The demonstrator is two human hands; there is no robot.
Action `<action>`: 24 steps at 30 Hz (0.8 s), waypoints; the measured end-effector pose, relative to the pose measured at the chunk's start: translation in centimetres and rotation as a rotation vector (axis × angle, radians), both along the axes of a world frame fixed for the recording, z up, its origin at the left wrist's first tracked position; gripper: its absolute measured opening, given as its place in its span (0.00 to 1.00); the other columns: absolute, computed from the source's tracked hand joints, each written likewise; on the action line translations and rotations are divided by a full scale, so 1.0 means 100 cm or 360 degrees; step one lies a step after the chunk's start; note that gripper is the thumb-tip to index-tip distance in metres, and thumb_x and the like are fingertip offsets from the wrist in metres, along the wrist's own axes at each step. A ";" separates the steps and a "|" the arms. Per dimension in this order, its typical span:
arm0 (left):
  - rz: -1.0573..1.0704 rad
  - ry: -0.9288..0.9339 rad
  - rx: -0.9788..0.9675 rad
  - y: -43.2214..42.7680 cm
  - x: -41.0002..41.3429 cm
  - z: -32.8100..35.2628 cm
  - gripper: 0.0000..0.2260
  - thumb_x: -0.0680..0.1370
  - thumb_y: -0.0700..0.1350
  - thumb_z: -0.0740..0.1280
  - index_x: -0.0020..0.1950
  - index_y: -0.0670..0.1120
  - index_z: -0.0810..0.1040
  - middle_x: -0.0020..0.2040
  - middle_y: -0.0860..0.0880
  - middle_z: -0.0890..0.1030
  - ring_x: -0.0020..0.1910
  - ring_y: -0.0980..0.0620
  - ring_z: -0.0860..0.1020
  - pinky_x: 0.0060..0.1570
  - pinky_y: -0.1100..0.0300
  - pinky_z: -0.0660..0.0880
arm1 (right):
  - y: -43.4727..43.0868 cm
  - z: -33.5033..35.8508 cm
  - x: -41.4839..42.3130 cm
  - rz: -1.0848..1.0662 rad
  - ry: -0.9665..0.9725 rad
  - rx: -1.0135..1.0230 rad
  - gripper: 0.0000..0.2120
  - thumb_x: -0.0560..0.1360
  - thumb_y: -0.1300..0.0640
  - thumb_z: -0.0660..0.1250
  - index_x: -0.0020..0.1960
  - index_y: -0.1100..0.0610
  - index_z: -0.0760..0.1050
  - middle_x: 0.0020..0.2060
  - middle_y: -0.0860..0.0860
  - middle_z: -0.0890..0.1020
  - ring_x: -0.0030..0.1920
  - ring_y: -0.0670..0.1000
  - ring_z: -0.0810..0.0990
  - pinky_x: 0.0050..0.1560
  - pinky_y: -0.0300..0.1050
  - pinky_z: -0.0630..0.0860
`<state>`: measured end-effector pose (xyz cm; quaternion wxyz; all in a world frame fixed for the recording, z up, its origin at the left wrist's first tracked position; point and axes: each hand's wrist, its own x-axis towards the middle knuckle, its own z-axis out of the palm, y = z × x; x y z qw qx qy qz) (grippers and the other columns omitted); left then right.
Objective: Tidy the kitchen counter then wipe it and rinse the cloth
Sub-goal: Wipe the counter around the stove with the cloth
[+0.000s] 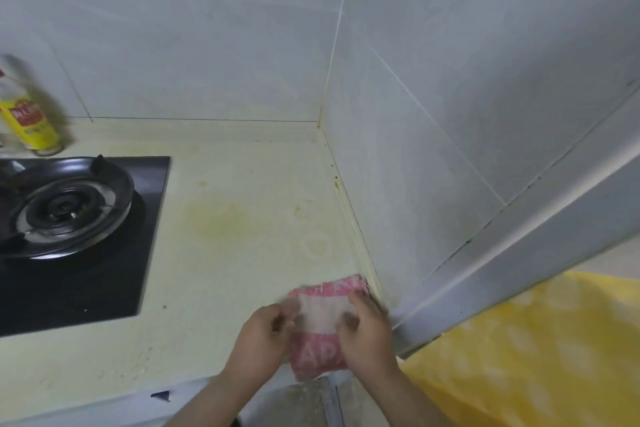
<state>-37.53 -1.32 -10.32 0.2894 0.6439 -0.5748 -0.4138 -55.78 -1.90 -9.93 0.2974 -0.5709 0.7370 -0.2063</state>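
Observation:
A pink and white cloth (320, 314) lies folded at the front right corner of the pale yellow counter (242, 218), close to the side wall. My left hand (265, 334) grips its left edge with curled fingers. My right hand (367, 333) holds its right side, fingers bent over the fabric. Part of the cloth hangs over the counter's front edge. Yellowish stains mark the counter in the middle.
A black gas hob (69, 229) with a round burner fills the left. A bottle with a yellow label (29, 118) stands behind it by the tiled wall (207, 45). A grey door frame (519, 253) and yellow patterned fabric (536, 357) are at the right.

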 end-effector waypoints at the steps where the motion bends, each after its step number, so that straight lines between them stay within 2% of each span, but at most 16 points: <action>1: -0.0019 -0.0012 -0.0024 0.005 0.002 0.000 0.07 0.77 0.41 0.67 0.41 0.52 0.76 0.33 0.56 0.78 0.35 0.65 0.77 0.35 0.70 0.70 | 0.001 -0.005 0.000 0.0069 0.0125 -0.0051 0.21 0.76 0.53 0.66 0.68 0.54 0.72 0.62 0.46 0.75 0.65 0.47 0.71 0.65 0.39 0.66; 2: -0.0027 -0.0021 -0.0036 0.010 0.004 -0.002 0.10 0.77 0.40 0.67 0.40 0.54 0.75 0.34 0.56 0.79 0.37 0.65 0.78 0.36 0.71 0.69 | 0.002 -0.009 0.002 0.0122 0.0227 -0.0046 0.23 0.76 0.49 0.65 0.69 0.53 0.71 0.67 0.46 0.73 0.70 0.49 0.68 0.70 0.44 0.64; 4: -0.0025 -0.0025 -0.0047 0.018 0.009 -0.005 0.12 0.76 0.39 0.68 0.40 0.56 0.75 0.39 0.55 0.80 0.42 0.64 0.78 0.38 0.71 0.71 | 0.002 -0.016 0.005 0.0182 0.0368 0.0076 0.31 0.76 0.41 0.62 0.75 0.53 0.63 0.76 0.47 0.63 0.76 0.49 0.58 0.76 0.51 0.56; 7: -0.0055 -0.0058 -0.0095 0.024 0.015 -0.015 0.12 0.76 0.42 0.68 0.41 0.59 0.74 0.43 0.57 0.79 0.45 0.64 0.77 0.44 0.68 0.74 | 0.002 -0.027 0.014 0.0271 0.0487 0.0164 0.41 0.76 0.35 0.56 0.79 0.58 0.48 0.79 0.52 0.50 0.79 0.50 0.46 0.76 0.47 0.44; 9: -0.0125 -0.0125 -0.0158 0.024 0.017 -0.019 0.05 0.75 0.48 0.64 0.44 0.59 0.74 0.44 0.59 0.79 0.45 0.65 0.77 0.47 0.63 0.74 | 0.002 -0.032 0.021 0.0272 0.0563 0.0176 0.43 0.77 0.34 0.52 0.79 0.59 0.43 0.79 0.54 0.46 0.79 0.52 0.43 0.75 0.45 0.40; 10: -0.0183 -0.0182 -0.0170 0.022 0.017 -0.020 0.05 0.74 0.49 0.62 0.47 0.57 0.77 0.45 0.59 0.79 0.45 0.64 0.77 0.48 0.64 0.74 | 0.000 -0.034 0.023 0.0263 0.0601 0.0195 0.43 0.77 0.33 0.50 0.79 0.59 0.42 0.79 0.54 0.45 0.79 0.52 0.42 0.75 0.45 0.39; 13: -0.0413 -0.0360 -0.0314 0.011 0.015 -0.030 0.16 0.75 0.49 0.59 0.60 0.52 0.80 0.58 0.57 0.80 0.57 0.59 0.78 0.59 0.67 0.71 | -0.008 -0.043 0.025 0.0278 0.0654 0.0242 0.46 0.72 0.29 0.38 0.79 0.58 0.39 0.79 0.54 0.42 0.78 0.51 0.40 0.73 0.43 0.35; 15: -0.0566 -0.0564 -0.0439 0.001 0.011 -0.032 0.20 0.75 0.52 0.58 0.65 0.51 0.78 0.64 0.54 0.79 0.62 0.56 0.76 0.65 0.67 0.67 | -0.014 -0.041 0.021 0.0276 0.0637 0.0208 0.42 0.74 0.32 0.39 0.79 0.57 0.41 0.79 0.52 0.44 0.79 0.49 0.42 0.73 0.41 0.37; 18: -0.0772 -0.1027 -0.0363 -0.017 -0.001 -0.035 0.28 0.72 0.60 0.57 0.64 0.46 0.79 0.64 0.46 0.79 0.63 0.50 0.78 0.69 0.58 0.64 | -0.022 -0.034 0.012 0.0294 0.0588 0.0225 0.28 0.82 0.44 0.47 0.80 0.51 0.48 0.79 0.46 0.48 0.78 0.44 0.47 0.69 0.39 0.38; 19: -0.0822 -0.1151 -0.0287 -0.021 -0.007 -0.033 0.32 0.71 0.63 0.55 0.66 0.45 0.77 0.66 0.44 0.77 0.66 0.48 0.75 0.72 0.56 0.60 | -0.024 -0.034 0.007 0.0311 0.0553 0.0238 0.27 0.82 0.45 0.49 0.79 0.50 0.50 0.79 0.44 0.49 0.77 0.42 0.48 0.70 0.41 0.38; 21: -0.0860 -0.1328 -0.0251 -0.025 -0.014 -0.032 0.38 0.73 0.65 0.50 0.76 0.42 0.62 0.76 0.41 0.60 0.76 0.46 0.59 0.75 0.52 0.45 | -0.025 -0.036 -0.005 0.0399 0.0459 0.0276 0.28 0.81 0.46 0.53 0.79 0.48 0.52 0.78 0.41 0.49 0.77 0.41 0.48 0.75 0.47 0.45; 22: -0.0893 -0.1360 -0.0224 -0.027 -0.016 -0.032 0.39 0.75 0.66 0.49 0.78 0.42 0.53 0.78 0.42 0.51 0.78 0.46 0.49 0.74 0.51 0.38 | -0.026 -0.037 -0.010 0.0461 0.0416 0.0306 0.29 0.81 0.47 0.56 0.79 0.48 0.51 0.78 0.40 0.48 0.77 0.41 0.47 0.76 0.49 0.48; 24: -0.0955 -0.1434 -0.0182 -0.031 -0.016 -0.026 0.41 0.77 0.67 0.50 0.79 0.42 0.45 0.79 0.44 0.44 0.78 0.47 0.41 0.72 0.50 0.32 | -0.029 -0.039 -0.015 0.0544 0.0365 0.0368 0.33 0.79 0.47 0.59 0.79 0.48 0.47 0.77 0.37 0.45 0.77 0.41 0.45 0.77 0.51 0.50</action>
